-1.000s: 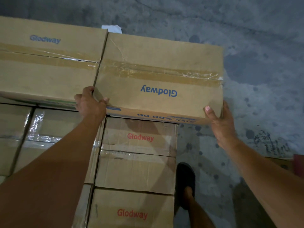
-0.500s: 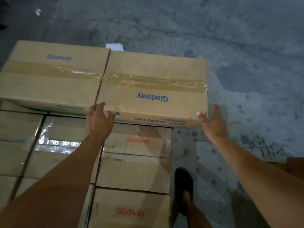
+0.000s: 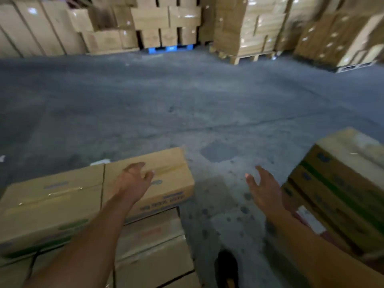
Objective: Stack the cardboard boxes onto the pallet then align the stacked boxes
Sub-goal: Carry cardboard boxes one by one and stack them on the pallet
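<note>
From your head camera, blurred by motion, the right-hand top box (image 3: pixel 170 169) lies on the upper tier at lower left. Its long side is tight against the left-hand top box (image 3: pixel 52 202), with one thin seam between them. Both rest on the lower boxes (image 3: pixel 151 242), whose tops show nearer to you. The right-hand top box's outer end borders bare concrete floor (image 3: pixel 187 100), and the blur hides whether that end sits flush with the tier beneath. A strip of stained floor runs between this stack and the green-printed boxes (image 3: pixel 342 196) piled at your right, and your shoe (image 3: pixel 226 267) stands in it. Ahead the floor lies open as far as the loaded stacks on a blue pallet (image 3: pixel 170 47) and a wooden pallet (image 3: pixel 249 57). Your left hand (image 3: pixel 135 180) is over the right-hand top box with fingers loosely bent, gripping nothing; you cannot tell whether it touches the cardboard. Your right hand (image 3: pixel 264 192) is in the air above the floor strip, fingers spread wide and holding nothing, near the green-printed boxes but apart from them.
</note>
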Available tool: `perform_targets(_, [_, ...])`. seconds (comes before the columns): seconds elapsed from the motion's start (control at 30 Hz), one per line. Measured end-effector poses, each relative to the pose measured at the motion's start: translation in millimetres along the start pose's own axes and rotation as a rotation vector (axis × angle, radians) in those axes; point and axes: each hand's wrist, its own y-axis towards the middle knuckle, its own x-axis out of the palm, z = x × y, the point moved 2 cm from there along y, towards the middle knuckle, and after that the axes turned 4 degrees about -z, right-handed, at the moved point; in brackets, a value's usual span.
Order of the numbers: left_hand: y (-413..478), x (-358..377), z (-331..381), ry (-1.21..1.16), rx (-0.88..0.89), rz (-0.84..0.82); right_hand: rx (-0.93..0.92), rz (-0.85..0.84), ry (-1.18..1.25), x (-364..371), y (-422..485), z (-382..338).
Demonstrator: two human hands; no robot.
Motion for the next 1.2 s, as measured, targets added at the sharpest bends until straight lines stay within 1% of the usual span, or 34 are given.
perform_targets(0.13, [3,6,91,0.034,0.185,0.003,0.130,0.162,0.058,-80,-27,43])
perform_targets(0.23, [5,36,170,0.043,0.333,-0.062,0.200,0.280,0.118,-130,-40,89])
perform_targets(0.3, [4,64,222,0.039,0.423,-0.116,0.263,0.324,0.159,-156,-43,121])
perform_targets(0.4, [12,119,294,0.028,0.548,-0.179,0.476,0.420,0.213,-186,-36,174])
perform_targets(0.47, [22,162,339,0.028,0.590,-0.238,0.606,0.485,0.242,-201,-23,211])
perform_targets(0.67, [63,294,458,0.005,0.665,-0.425,0.767,0.620,0.275,-227,44,330])
perform_targets(0.77, [87,356,502,-0.046,0.672,-0.503,0.850,0.607,0.317,-225,72,388])
perform_targets(0.93, [130,434,554,-0.099,0.629,-0.564,0.850,0.678,0.411,-232,110,432])
perform_targets(1.03, [155,469,575,-0.127,0.613,-0.552,0.803,0.756,0.414,-225,127,467])
perform_targets(1.2, [182,510,601,-0.187,0.526,-0.563,0.865,0.864,0.557,-218,141,497])
